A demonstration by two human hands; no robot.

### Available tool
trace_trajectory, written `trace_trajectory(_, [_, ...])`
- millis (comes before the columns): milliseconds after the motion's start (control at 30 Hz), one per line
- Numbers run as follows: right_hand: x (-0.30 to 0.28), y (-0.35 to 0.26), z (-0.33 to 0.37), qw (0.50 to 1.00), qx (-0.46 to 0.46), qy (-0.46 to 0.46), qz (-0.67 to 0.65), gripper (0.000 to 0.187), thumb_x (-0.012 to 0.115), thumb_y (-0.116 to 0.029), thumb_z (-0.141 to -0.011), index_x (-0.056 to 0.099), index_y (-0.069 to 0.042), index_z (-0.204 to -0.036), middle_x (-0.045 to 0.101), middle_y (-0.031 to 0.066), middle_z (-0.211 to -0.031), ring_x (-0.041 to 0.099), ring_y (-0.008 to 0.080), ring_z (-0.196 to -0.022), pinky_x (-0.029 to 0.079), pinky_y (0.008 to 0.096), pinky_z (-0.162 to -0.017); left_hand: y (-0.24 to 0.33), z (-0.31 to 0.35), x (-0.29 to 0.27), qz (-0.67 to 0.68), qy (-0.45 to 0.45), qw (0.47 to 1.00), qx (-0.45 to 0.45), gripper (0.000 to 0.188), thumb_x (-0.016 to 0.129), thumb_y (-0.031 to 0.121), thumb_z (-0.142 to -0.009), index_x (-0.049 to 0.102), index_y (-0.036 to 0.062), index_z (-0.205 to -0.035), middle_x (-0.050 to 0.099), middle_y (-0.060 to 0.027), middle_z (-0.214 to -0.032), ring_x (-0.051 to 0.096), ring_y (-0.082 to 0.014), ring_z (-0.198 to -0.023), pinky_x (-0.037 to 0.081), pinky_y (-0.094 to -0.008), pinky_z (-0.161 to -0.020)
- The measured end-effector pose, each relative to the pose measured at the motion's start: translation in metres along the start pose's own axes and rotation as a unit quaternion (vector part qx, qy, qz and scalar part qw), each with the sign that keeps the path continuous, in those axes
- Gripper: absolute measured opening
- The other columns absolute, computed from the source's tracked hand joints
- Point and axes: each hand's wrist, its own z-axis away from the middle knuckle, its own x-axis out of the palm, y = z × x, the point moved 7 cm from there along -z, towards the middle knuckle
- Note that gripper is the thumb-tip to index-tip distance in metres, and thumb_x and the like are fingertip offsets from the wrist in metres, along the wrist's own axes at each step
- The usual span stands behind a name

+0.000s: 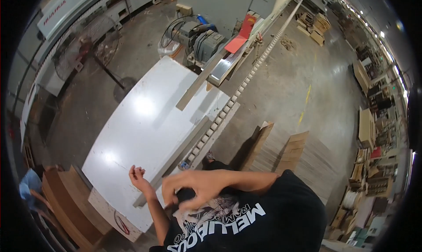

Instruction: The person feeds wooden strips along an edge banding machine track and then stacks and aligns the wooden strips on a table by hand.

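My left hand (138,178) hovers over the near part of a white tabletop (132,124), its fingers loosely bent and nothing in them. Close in front of my black shirt is my right hand (187,188), slightly blurred, with thumb and fingers apart around an empty gap. Farther up the tabletop, a narrow flat strip (190,96) juts out from a machine with a red guard (242,36). Neither hand touches the strip. A segmented chain track (237,94) runs along the right side of the tabletop.
Dark motors (206,41) stand behind the tabletop. A pedestal fan (90,50) is at far left. Brown boards (66,203) are stacked at lower left beside another person's blue sleeve (30,184). To my right lie grey strips (314,159) with cardboard (292,151).
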Motion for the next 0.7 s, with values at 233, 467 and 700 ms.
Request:
trace_trajectory(233, [-0.083, 0.158, 0.098, 0.844, 0.160, 0.126, 0.495, 0.042, 0.076, -0.033, -0.090, 0.067, -0.011, -0.124, 0.066, 0.0137, -0.118, 0.063, 0.0349, -0.113, 0.049, 0.0471, -0.099, -0.004, 0.002, 0.159, -0.142, -0.232, 0.961, 0.049, 0.029, 0.066, 0.012, -0.102, 0.063, -0.0013, -0.128, 0.068, -0.0107, -0.111, 0.065, -0.0200, -0.100, 0.054, -0.0339, -0.093])
trace_trajectory(467, [-0.111, 0.208, 0.159, 0.876, 0.258, 0.114, 0.391, 0.049, 0.075, -0.040, -0.090, 0.064, -0.008, -0.126, 0.065, 0.0148, -0.122, 0.063, 0.0370, -0.115, 0.051, 0.0490, -0.098, 0.055, 0.027, 0.334, -0.341, -0.338, 0.829, 0.287, 0.058, 0.080, 0.017, -0.090, 0.053, -0.0027, -0.137, 0.056, -0.0246, -0.136, 0.051, -0.0458, -0.128, 0.040, -0.0534, -0.111])
trace_trajectory(700, [-0.143, 0.213, 0.185, 0.908, 0.271, 0.149, 0.284, 0.047, 0.073, -0.037, -0.093, 0.062, -0.010, -0.130, 0.064, 0.0153, -0.122, 0.063, 0.0389, -0.115, 0.052, 0.0506, -0.096, 0.030, 0.012, 0.447, -0.442, -0.304, 0.760, 0.366, 0.089, 0.089, 0.022, -0.082, 0.041, -0.0007, -0.154, 0.045, -0.0270, -0.155, 0.038, -0.0456, -0.146, 0.031, -0.0532, -0.122])
